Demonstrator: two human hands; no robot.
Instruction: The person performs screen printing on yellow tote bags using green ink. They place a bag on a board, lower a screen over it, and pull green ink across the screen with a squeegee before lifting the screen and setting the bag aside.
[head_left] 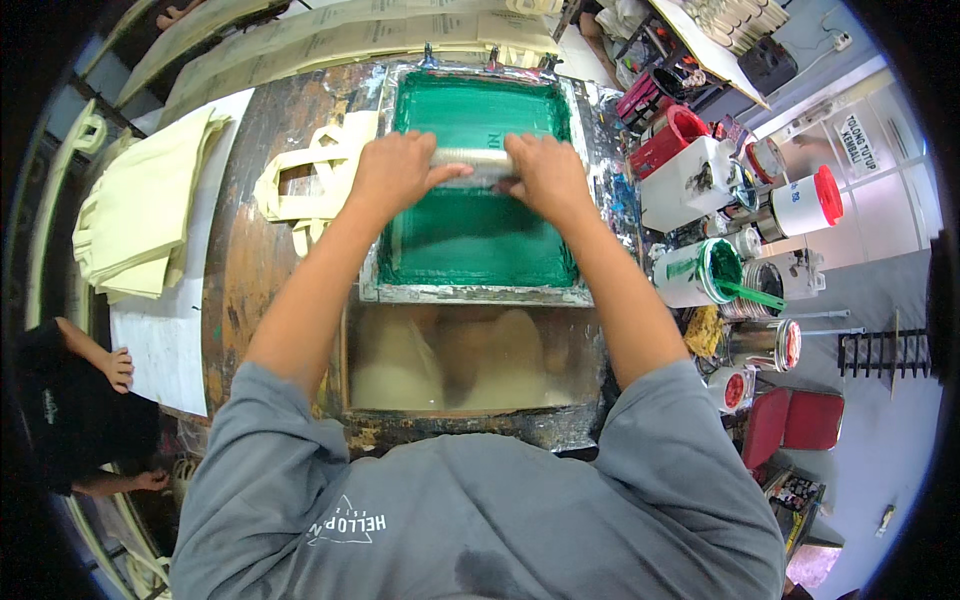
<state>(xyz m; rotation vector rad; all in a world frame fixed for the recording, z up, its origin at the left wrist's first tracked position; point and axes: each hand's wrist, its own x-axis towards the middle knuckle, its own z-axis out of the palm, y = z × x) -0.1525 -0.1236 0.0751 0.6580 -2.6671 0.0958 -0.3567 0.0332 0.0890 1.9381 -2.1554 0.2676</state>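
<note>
A squeegee (476, 163) lies across a printing screen whose mesh (478, 240) is coated with green ink. My left hand (398, 170) is closed round the squeegee's left end, thumb pointing inward along it. At its right end my right hand (548, 172) grips the same tool. Its blade edge against the mesh is hidden. The screen's ink-stained frame (480, 295) rests flat on the table, with small clamps (493, 58) along its far edge. Part of a cream tote bag (330, 165), handles splayed, sticks out from the frame's left side.
A stack of cream bags (150, 200) lies on white paper (175, 345) at the left. Ink tubs crowd the right side, including a white tub (690, 275) with a green spatula (752, 294). Another person (75, 410) is at the left edge.
</note>
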